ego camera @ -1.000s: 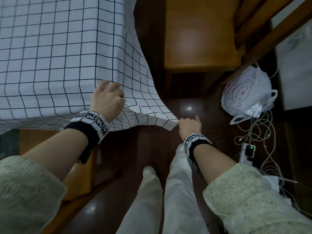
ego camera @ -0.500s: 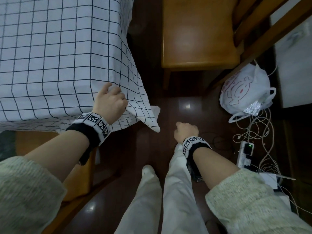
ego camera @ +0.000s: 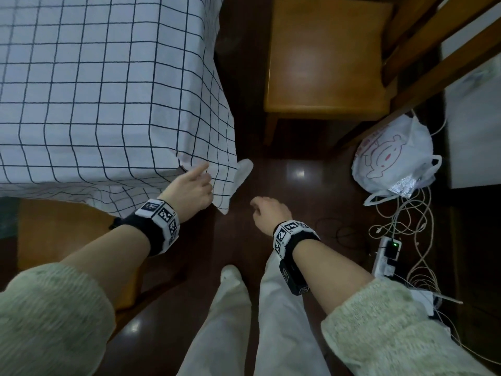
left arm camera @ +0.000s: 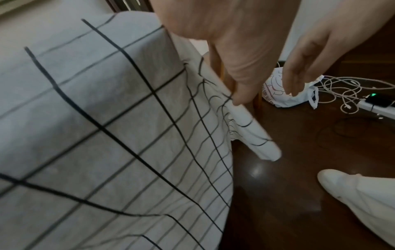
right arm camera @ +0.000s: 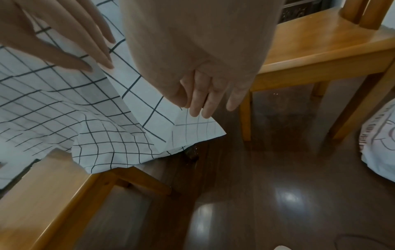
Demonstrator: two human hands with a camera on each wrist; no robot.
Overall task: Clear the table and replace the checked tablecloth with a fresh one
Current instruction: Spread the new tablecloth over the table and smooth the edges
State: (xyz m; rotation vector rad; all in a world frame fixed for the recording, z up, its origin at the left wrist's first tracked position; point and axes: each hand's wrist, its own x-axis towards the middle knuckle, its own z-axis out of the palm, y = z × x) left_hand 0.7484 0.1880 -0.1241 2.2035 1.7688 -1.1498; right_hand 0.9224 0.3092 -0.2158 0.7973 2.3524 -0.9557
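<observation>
Over on the left, checked tablecloth [ego camera: 103,85] spread flat across the table, draping off the near edge and the right edge, loose corner hanging down at the near right corner of the table, clear of the dark floor [ego camera: 306,191]. Tucked under the near edge, a wooden chair [ego camera: 62,234], seat partly hidden by the hanging cloth. Next along, left hand [ego camera: 189,189] right at that near right corner, fingers straight and relaxed, fingertips [left arm camera: 241,99] touching the fold of the hanging cloth, gripping nothing. Just to the right, right hand [ego camera: 271,215] hovering over the floor, apart from the cloth, fingers loose and slack, holding nothing. Further back, a second wooden chair [ego camera: 325,58] beside the table's right edge. Far right, a white plastic bag [ego camera: 390,156] on the floor, tangled cables [ego camera: 412,213] and a power strip [ego camera: 386,256] just beside it.
</observation>
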